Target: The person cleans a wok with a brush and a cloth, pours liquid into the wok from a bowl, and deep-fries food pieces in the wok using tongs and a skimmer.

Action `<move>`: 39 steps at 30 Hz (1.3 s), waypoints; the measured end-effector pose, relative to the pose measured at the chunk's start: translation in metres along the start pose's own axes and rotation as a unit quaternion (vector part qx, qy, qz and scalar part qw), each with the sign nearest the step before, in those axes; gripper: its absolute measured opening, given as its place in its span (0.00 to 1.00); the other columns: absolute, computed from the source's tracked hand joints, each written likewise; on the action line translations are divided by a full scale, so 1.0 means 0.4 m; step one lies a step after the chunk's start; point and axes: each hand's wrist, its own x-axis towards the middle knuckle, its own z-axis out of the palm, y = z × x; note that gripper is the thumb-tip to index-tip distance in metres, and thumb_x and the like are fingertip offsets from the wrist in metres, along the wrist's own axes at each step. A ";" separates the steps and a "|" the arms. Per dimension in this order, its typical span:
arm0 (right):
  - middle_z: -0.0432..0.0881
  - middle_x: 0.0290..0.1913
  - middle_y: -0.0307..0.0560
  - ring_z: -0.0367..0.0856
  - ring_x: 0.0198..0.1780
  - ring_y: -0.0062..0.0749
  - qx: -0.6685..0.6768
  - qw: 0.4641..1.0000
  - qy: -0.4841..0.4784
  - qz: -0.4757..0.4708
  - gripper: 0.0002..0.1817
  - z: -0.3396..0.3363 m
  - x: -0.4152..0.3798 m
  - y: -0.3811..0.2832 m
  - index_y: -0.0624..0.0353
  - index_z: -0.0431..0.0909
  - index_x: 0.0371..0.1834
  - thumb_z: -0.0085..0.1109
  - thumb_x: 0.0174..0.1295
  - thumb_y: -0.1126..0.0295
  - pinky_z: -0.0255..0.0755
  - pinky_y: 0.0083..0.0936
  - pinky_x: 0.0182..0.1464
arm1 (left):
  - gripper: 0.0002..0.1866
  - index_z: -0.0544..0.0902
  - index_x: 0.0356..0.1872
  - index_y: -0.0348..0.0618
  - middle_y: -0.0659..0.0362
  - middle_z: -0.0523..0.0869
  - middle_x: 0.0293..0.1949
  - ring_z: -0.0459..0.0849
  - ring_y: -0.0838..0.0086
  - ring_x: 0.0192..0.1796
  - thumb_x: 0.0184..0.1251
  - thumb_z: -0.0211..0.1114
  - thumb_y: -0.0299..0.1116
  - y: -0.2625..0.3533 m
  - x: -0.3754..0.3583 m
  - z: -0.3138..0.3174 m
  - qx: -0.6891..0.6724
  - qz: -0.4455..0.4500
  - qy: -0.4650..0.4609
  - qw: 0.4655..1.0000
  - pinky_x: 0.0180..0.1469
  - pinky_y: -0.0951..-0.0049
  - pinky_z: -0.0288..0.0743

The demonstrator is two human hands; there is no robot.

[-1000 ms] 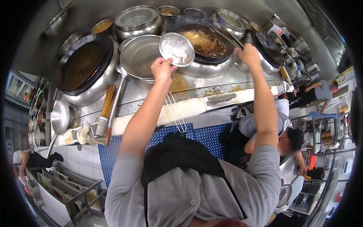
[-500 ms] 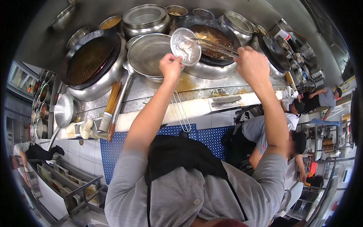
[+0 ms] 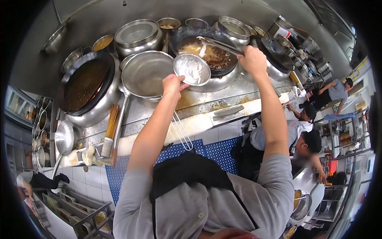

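Note:
My left hand holds a small steel plate with white battered pieces on it, tilted beside the frying wok. My right hand grips long metal tongs that reach left over the wok's bubbling oil. A pale piece hangs at the tongs' tips above the oil. A large empty steel basin sits just left of the plate.
A big dark wok of oil stands at the left, lidded pots behind. A ladle, a bamboo brush and a skimmer lie on the counter edge. Other people work at the right.
The tongs took a white piece off the plate and carried it out over the frying wok. The plate dropped back a little toward me.

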 end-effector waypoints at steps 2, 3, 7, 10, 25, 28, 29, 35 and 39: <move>0.87 0.38 0.57 0.87 0.42 0.52 -0.004 1.000 0.005 0.014 0.16 0.030 0.040 0.015 0.59 0.85 0.38 0.71 0.54 0.58 0.80 0.43 0.46 | 0.07 0.75 0.30 0.38 0.53 0.83 0.37 0.86 0.66 0.38 0.62 0.62 0.15 -0.001 -0.005 0.009 -0.013 -0.002 0.010 1.000 0.36 0.65 0.89; 0.87 0.38 0.57 0.87 0.42 0.52 -0.005 1.000 0.007 0.021 0.17 0.059 0.067 0.027 0.60 0.85 0.38 0.70 0.53 0.58 0.80 0.44 0.46 | 0.07 0.75 0.31 0.38 0.52 0.83 0.37 0.86 0.65 0.38 0.62 0.62 0.16 -0.011 0.008 0.002 -0.015 -0.002 0.002 1.000 0.36 0.65 0.89; 0.86 0.46 0.59 0.85 0.50 0.53 0.012 0.995 -0.069 0.072 0.20 0.213 0.169 0.045 0.61 0.83 0.44 0.68 0.56 0.57 0.78 0.44 0.53 | 0.07 0.74 0.30 0.39 0.53 0.83 0.37 0.86 0.67 0.38 0.63 0.62 0.16 -0.007 -0.014 0.008 -0.026 -0.001 -0.001 1.000 0.36 0.66 0.89; 0.85 0.51 0.62 0.83 0.55 0.53 0.040 0.989 -0.125 0.070 0.18 0.270 0.209 0.044 0.60 0.83 0.49 0.61 0.60 0.62 0.77 0.44 0.57 | 0.07 0.75 0.30 0.39 0.54 0.83 0.37 0.85 0.68 0.37 0.63 0.62 0.17 -0.014 -0.003 -0.001 -0.034 0.006 0.005 0.999 0.36 0.67 0.88; 0.82 0.57 0.62 0.79 0.61 0.53 0.100 0.975 -0.159 0.121 0.30 0.244 0.246 0.050 0.62 0.80 0.55 0.62 0.62 0.46 0.72 0.41 0.63 | 0.07 0.74 0.31 0.38 0.53 0.83 0.36 0.86 0.68 0.36 0.64 0.63 0.17 0.019 0.008 -0.009 -0.093 0.050 0.036 0.994 0.35 0.68 0.88; 0.82 0.57 0.61 0.79 0.61 0.53 0.133 0.972 -0.114 0.159 0.30 0.214 0.220 0.042 0.62 0.82 0.55 0.62 0.62 0.46 0.72 0.41 0.62 | 0.08 0.73 0.29 0.39 0.54 0.83 0.35 0.85 0.69 0.35 0.63 0.64 0.17 0.023 0.006 -0.015 -0.095 0.057 0.036 0.993 0.34 0.69 0.88; 0.83 0.55 0.60 0.80 0.60 0.53 0.142 0.976 -0.098 0.134 0.28 0.195 0.208 0.042 0.61 0.82 0.53 0.65 0.60 0.48 0.72 0.42 0.62 | 0.09 0.73 0.28 0.39 0.55 0.83 0.34 0.85 0.69 0.35 0.63 0.64 0.17 0.021 0.006 -0.019 -0.096 0.061 0.041 0.993 0.34 0.69 0.88; 0.86 0.44 0.60 0.85 0.49 0.52 0.069 0.987 -0.112 -0.088 0.16 -0.127 -0.037 -0.109 0.59 0.86 0.41 0.68 0.57 0.58 0.78 0.43 0.52 | 0.15 0.71 0.21 0.42 0.59 0.80 0.28 0.81 0.75 0.28 0.62 0.67 0.18 0.016 0.035 -0.053 -0.086 0.122 0.067 0.986 0.29 0.72 0.86; 0.86 0.36 0.57 0.87 0.39 0.52 -0.035 0.983 -0.067 -0.168 0.14 -0.121 -0.111 -0.150 0.61 0.84 0.33 0.69 0.56 0.60 0.80 0.42 0.43 | 0.13 0.72 0.23 0.42 0.58 0.83 0.32 0.83 0.74 0.31 0.63 0.67 0.20 0.007 0.031 -0.058 -0.055 0.161 0.058 0.984 0.35 0.72 0.86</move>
